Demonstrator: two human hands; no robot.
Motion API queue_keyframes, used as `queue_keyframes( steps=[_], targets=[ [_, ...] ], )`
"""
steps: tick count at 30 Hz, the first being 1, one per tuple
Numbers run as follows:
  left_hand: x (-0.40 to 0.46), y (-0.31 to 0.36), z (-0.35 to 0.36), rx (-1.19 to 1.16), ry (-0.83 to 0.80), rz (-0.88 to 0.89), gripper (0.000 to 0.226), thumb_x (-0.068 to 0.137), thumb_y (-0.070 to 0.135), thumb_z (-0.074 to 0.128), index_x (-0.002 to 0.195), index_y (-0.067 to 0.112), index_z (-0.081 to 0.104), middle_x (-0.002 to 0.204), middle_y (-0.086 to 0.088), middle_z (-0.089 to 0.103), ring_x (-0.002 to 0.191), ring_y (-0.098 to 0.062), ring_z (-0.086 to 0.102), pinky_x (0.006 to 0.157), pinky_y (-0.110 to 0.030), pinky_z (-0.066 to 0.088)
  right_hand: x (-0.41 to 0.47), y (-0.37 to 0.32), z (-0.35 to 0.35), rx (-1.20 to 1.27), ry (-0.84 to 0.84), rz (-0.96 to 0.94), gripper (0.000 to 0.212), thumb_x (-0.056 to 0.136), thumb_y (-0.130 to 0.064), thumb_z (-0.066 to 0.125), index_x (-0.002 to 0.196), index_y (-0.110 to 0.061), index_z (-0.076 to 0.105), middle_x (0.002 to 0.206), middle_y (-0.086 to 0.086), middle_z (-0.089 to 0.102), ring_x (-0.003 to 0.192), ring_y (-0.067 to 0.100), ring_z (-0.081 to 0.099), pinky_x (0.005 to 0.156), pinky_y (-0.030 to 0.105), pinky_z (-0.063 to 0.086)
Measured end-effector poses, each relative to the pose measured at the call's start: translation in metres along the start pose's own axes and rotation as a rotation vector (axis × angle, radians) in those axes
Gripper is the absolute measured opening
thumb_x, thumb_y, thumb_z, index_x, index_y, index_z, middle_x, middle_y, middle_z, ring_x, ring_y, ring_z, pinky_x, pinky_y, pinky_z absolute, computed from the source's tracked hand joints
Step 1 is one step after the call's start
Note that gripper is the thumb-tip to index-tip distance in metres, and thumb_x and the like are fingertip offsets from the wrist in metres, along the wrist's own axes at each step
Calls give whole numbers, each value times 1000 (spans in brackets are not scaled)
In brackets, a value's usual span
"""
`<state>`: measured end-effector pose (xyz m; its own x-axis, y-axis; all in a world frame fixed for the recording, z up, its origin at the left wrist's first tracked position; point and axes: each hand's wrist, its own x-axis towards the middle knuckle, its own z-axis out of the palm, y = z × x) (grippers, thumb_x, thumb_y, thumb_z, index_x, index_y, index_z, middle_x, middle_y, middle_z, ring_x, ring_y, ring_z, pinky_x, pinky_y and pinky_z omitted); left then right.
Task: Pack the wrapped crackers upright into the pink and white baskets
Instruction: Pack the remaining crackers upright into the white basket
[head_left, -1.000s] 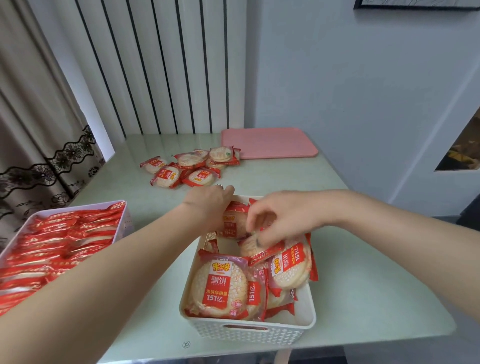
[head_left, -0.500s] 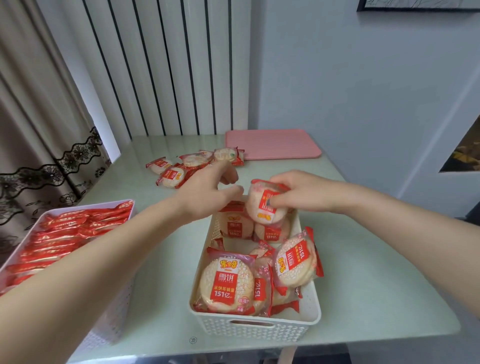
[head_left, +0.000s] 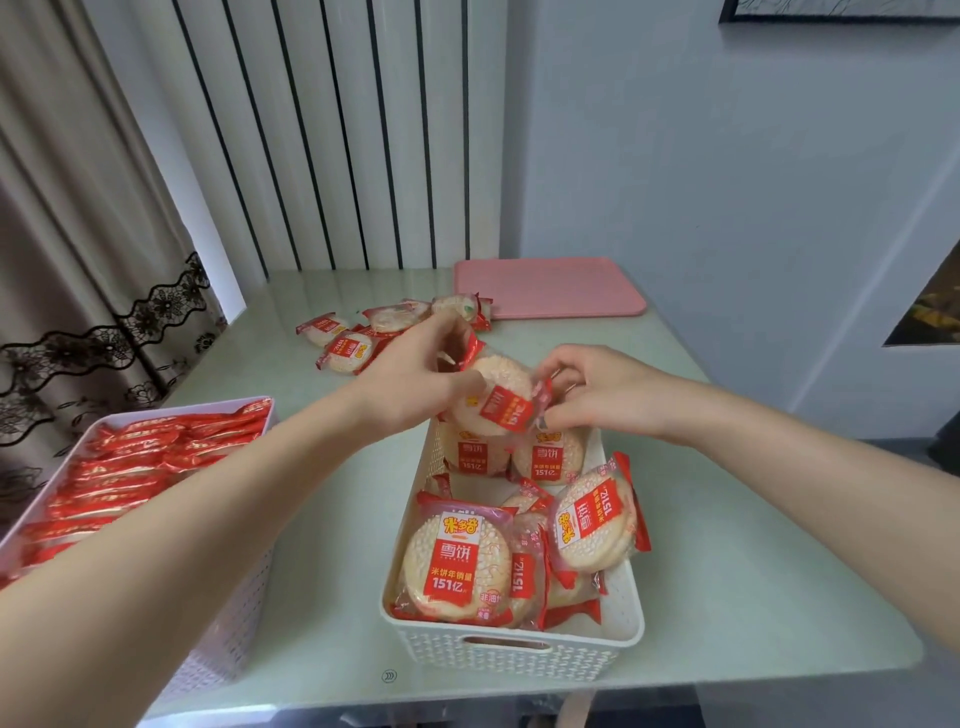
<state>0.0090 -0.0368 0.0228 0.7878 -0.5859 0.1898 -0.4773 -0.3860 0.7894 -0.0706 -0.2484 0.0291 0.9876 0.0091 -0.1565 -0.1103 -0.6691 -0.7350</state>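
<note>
Both hands are gripping one wrapped cracker above the far end of the white basket: the left hand is pinching its left edge and the right hand is pinching the red wrapper at its right edge. Below, more crackers are standing in the white basket on the pale green table. To the left, the pink basket is sitting packed with red wrappers, and loose crackers are lying beyond near a pink lid.

Pale green table: white basket near front edge, pink basket at left edge, loose wrapped crackers toward back, pink lid back-right corner.
</note>
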Motion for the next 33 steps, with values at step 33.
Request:
queue_keyframes(
  steps=[33],
  targets=[
    [10,-48,41,765,-254,21,88,76,40,78,145,26,25,131,-3,40,122,-29,36,102,-40,42,-10,-7,6,-319,276,-292,37,77,-12,70,110,-28,67,104,-2,64,92,15,59,78,29,45]
  ],
)
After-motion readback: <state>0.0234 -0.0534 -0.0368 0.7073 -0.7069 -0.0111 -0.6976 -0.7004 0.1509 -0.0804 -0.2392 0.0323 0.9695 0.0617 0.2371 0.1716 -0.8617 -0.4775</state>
